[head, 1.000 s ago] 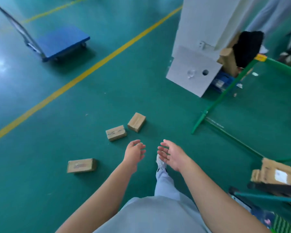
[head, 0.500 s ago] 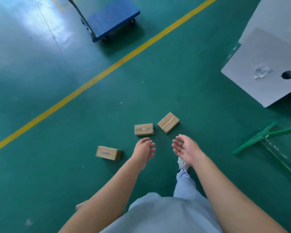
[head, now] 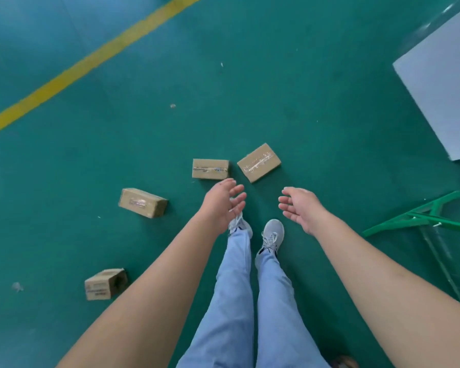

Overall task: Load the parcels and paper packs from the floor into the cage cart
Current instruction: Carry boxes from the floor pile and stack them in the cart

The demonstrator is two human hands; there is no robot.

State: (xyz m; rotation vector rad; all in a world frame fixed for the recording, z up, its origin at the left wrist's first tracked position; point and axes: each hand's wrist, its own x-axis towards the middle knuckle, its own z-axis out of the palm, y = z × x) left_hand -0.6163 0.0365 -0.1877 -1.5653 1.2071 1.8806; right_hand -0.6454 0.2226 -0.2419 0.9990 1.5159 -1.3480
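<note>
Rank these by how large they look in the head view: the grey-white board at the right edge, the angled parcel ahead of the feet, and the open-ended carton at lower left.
1. Grey-white board, clearly largest, though cut off by the frame.
2. Angled parcel and open-ended carton: too alike to rank, and at different distances from the camera.

Both arms reaching forward and down

I'm holding my left hand (head: 222, 204) and right hand (head: 302, 208) apart, palms facing inward, fingers relaxed, gripping nothing.

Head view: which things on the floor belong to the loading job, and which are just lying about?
Job: four cardboard parcels; left hand and right hand, both empty.

Lying about: green frame; grey panel; yellow line.
</note>
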